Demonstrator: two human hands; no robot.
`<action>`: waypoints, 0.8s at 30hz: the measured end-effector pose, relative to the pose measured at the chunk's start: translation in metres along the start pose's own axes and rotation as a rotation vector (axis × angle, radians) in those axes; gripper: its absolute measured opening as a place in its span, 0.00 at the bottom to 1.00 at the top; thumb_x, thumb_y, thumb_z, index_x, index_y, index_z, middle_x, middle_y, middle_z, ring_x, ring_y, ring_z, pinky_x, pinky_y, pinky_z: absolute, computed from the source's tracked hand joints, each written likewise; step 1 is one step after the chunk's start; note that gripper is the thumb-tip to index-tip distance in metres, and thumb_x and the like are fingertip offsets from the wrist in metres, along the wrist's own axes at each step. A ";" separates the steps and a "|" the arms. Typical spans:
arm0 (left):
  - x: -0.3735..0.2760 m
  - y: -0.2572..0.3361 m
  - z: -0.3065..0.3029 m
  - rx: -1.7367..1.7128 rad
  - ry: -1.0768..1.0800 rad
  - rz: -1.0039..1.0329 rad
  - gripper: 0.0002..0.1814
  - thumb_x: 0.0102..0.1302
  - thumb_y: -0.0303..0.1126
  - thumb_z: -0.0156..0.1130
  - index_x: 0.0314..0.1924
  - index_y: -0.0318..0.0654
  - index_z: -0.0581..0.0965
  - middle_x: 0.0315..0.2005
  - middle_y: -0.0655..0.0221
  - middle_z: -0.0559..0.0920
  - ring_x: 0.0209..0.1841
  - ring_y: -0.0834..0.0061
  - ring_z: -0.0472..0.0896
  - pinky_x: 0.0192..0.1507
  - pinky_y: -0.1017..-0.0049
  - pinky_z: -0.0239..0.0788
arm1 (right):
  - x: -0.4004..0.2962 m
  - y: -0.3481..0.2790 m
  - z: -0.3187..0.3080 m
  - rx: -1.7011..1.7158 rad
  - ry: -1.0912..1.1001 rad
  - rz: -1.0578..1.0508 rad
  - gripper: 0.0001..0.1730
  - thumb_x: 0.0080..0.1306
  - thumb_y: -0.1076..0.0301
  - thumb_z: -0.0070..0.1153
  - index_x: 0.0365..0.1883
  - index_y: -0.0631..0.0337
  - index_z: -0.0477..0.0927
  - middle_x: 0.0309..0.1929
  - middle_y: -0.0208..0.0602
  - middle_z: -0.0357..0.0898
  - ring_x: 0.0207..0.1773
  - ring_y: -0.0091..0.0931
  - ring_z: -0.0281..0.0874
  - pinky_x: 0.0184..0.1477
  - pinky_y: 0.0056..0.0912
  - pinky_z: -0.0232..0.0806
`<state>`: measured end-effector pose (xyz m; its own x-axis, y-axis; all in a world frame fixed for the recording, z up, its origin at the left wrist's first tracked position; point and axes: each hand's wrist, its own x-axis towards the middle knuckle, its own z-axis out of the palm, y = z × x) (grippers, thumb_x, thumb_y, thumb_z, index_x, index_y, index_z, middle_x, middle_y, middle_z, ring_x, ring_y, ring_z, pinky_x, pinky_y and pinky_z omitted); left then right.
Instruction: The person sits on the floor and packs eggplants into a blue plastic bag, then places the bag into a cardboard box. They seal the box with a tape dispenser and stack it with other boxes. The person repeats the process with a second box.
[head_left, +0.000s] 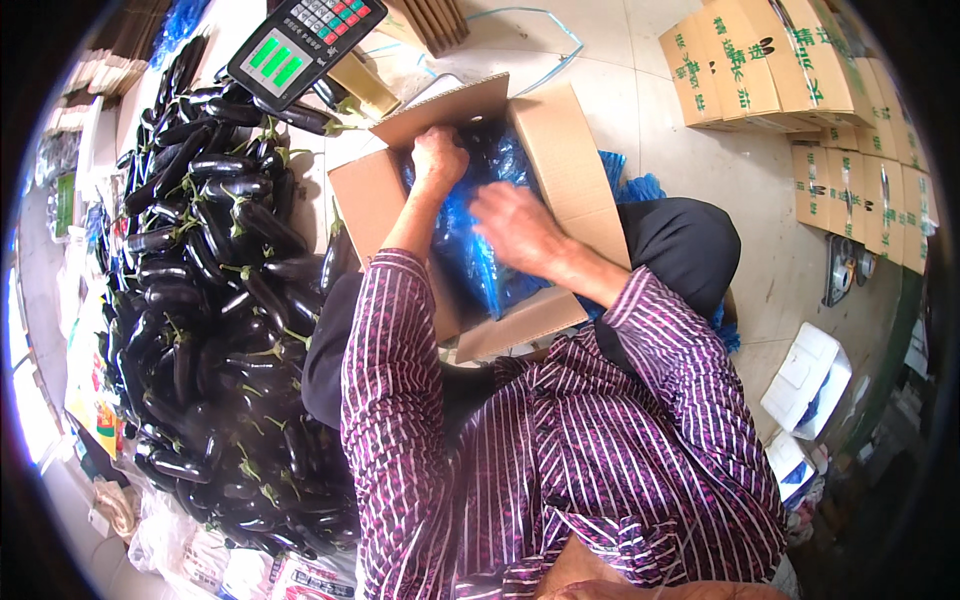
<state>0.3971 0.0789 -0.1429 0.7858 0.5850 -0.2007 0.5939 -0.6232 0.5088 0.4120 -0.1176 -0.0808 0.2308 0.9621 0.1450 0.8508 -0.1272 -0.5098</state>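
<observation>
An open cardboard box (568, 154) stands between my knees, its flaps folded outward. Blue plastic film (480, 262) lines its inside, with dark shapes beneath. My left hand (441, 157) reaches in at the far left corner, near the far flap. Its fingers curl downward, and whatever they grip is hidden. Over the film, towards the right side of the box, is my right hand (516, 225). It is blurred with its fingertips bent, so a hold on the film cannot be made out.
A large heap of eggplants (225, 300) spreads along my left side. Beyond it stands a digital scale's display unit (304, 49). Printed cartons (757, 67) are stacked at the far right. White foam boxes (806, 379) lie on the right, and more blue film (641, 187) lies beside the box.
</observation>
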 end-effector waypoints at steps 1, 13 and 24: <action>-0.001 0.006 -0.001 -0.039 -0.015 -0.015 0.17 0.51 0.27 0.60 0.41 0.44 0.88 0.39 0.51 0.88 0.46 0.50 0.86 0.55 0.59 0.78 | 0.000 -0.003 0.016 -0.075 -0.062 -0.023 0.16 0.65 0.69 0.59 0.50 0.67 0.80 0.52 0.48 0.80 0.56 0.41 0.74 0.55 0.48 0.67; -0.058 0.061 -0.132 0.049 0.550 0.631 0.30 0.59 0.21 0.59 0.64 0.34 0.74 0.57 0.51 0.77 0.62 0.46 0.73 0.63 0.52 0.64 | 0.063 0.027 0.030 -0.094 -0.317 0.237 0.22 0.66 0.66 0.52 0.56 0.66 0.79 0.70 0.52 0.69 0.73 0.49 0.62 0.68 0.54 0.62; -0.082 0.006 -0.087 0.169 0.110 0.565 0.19 0.66 0.25 0.58 0.58 0.36 0.78 0.54 0.53 0.81 0.59 0.50 0.78 0.60 0.57 0.70 | -0.085 -0.042 -0.085 0.325 -0.647 -0.145 0.35 0.55 0.55 0.74 0.57 0.65 0.79 0.57 0.48 0.81 0.58 0.42 0.80 0.59 0.47 0.72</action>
<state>0.3218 0.0725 -0.0500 0.9707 0.1835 0.1551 0.1153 -0.9221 0.3693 0.3971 -0.2142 0.0008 -0.2834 0.9264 -0.2481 0.6454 -0.0071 -0.7638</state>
